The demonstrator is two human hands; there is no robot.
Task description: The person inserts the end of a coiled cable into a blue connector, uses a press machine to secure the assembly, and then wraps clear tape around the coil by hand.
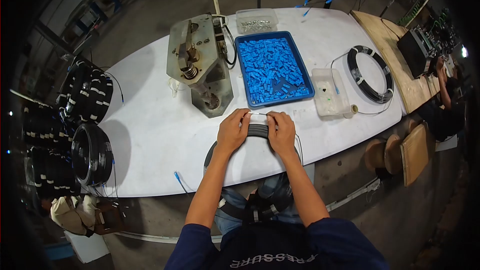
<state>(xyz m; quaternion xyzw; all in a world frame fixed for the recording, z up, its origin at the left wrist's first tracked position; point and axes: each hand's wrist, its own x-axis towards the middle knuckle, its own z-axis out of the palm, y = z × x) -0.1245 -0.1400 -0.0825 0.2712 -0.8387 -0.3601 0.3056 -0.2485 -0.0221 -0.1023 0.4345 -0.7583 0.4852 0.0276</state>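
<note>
My left hand and my right hand are close together near the table's front edge, fingers pinched. Between their fingertips stretches a thin black cable with a short whitish section toward the left hand; its exact kind is too small to tell. Directly beneath my hands lies a coil of black cable, partly hidden by my forearms. A blue connector on a cable end lies left of my left arm. Beyond my hands stands a blue tray full of small blue connector parts.
A metal press stands left of the tray. Behind it is a clear box of small parts; a translucent bin sits at right beside a cable coil. Stacked coils line the left. Other people sit at both sides.
</note>
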